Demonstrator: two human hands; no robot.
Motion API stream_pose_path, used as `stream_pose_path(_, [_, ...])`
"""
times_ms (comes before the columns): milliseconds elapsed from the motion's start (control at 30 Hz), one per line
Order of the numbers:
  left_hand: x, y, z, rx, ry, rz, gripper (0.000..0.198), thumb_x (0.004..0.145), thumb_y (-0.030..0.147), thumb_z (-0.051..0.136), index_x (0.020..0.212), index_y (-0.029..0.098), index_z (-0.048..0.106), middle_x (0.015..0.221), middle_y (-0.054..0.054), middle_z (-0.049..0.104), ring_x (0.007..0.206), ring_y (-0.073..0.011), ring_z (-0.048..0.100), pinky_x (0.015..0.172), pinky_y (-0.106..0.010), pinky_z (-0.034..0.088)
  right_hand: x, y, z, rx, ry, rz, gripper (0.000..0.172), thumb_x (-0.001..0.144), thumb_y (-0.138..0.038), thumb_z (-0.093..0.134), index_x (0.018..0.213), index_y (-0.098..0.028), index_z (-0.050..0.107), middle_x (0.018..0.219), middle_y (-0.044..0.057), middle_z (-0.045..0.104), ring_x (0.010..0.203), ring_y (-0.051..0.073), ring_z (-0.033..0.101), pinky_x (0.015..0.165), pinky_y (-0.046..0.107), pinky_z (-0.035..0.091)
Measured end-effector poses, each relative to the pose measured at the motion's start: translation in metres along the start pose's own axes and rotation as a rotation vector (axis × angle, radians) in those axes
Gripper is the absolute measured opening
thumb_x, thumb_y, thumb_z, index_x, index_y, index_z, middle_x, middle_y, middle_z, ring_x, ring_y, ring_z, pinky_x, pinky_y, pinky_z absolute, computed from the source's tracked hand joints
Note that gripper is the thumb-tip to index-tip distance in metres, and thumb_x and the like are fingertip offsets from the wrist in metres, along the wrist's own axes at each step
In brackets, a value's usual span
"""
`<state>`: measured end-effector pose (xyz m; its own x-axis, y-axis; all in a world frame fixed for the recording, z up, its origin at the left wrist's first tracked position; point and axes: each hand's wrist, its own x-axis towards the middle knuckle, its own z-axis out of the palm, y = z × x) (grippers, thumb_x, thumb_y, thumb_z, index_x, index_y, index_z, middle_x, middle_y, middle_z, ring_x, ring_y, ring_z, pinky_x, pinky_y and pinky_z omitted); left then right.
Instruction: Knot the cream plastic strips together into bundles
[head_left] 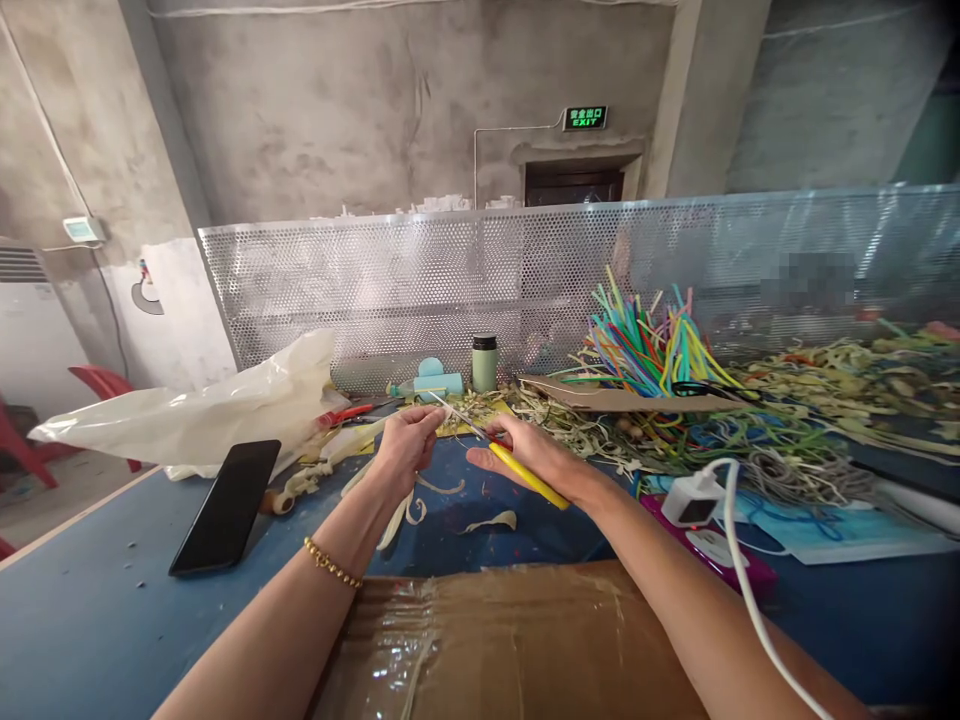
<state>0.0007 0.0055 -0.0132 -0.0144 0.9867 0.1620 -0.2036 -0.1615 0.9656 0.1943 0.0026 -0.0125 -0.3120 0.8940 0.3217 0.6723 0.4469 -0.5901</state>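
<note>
Over the blue table point(442, 500), my right hand point(529, 452) is closed on scissors point(525, 472) with a yellow handle. Their thin blades point away to the left, close to the fingertips of my left hand point(409, 440). That hand is pinched shut, with a small pale piece at its fingertips too small to name. Pale curled strips point(397, 518) hang or lie just beneath it; whether they join what is pinched I cannot tell. Another loose strip point(491, 521) lies on the table between my forearms.
A taped cardboard box point(525, 640) is right in front of me. Left are a black phone point(226, 507) and a plastic bag point(217, 400). Behind stand a green bottle point(484, 362) and colourful thin sticks point(652, 345). A white charger point(691, 497) with its cable is near my right forearm.
</note>
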Motion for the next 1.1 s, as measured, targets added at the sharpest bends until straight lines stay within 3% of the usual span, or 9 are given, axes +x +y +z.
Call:
stream_pose_path(500, [-0.002,0.002,0.001,0.013,-0.04,-0.031,0.029,0.07,0.038,0.076,0.079,0.015,0.062,0.04,0.01,0.036,0.031,-0.0021,0.021,0.036,-0.019,0.01,-0.003,-0.012,0.004,0.108,0.017,0.05,0.045,0.071,-0.059,0.073,0.087,-0.02,0.058,0.045,-0.007,0.049,0.035,0.011,0.046,0.037,0.022,0.032])
stream_pose_path(700, [-0.004,0.004,0.002,-0.03,-0.074,-0.014,0.031,0.07,0.039,0.078,0.073,0.016,0.057,0.04,0.01,0.036,0.032,-0.0023,0.021,0.036,-0.02,0.01,-0.001,-0.011,-0.002,0.244,0.193,0.112,0.043,0.07,-0.055,0.074,0.089,-0.02,0.06,0.047,-0.006,0.051,0.033,0.012,0.048,0.032,0.022,0.034])
stream_pose_path(800, [-0.008,0.004,0.008,0.04,-0.124,-0.002,0.033,0.073,0.041,0.076,0.083,0.014,0.061,0.042,0.01,0.037,0.033,-0.0026,0.022,0.037,-0.02,0.011,0.001,-0.01,-0.005,0.348,0.259,0.128,0.04,0.068,-0.048,0.076,0.091,-0.017,0.064,0.051,-0.004,0.053,0.036,0.012,0.051,0.034,0.023,0.038])
stream_pose_path(933, [-0.016,0.004,0.018,0.146,-0.224,0.006,0.035,0.079,0.041,0.072,0.098,0.012,0.063,0.044,0.009,0.039,0.036,-0.0035,0.024,0.039,-0.021,0.012,0.001,-0.011,-0.005,0.675,0.254,0.103,0.05,0.063,-0.039,0.078,0.105,-0.015,0.063,0.061,-0.003,0.059,0.046,0.014,0.057,0.04,0.024,0.046])
stream_pose_path(1100, [-0.024,0.004,0.026,0.216,-0.277,0.04,0.032,0.083,0.036,0.069,0.104,0.012,0.064,0.044,0.008,0.039,0.038,-0.0047,0.027,0.041,-0.022,0.013,-0.004,-0.015,-0.007,0.74,0.153,0.001,0.052,0.062,-0.034,0.078,0.108,-0.017,0.061,0.066,-0.003,0.059,0.049,0.013,0.057,0.04,0.024,0.047])
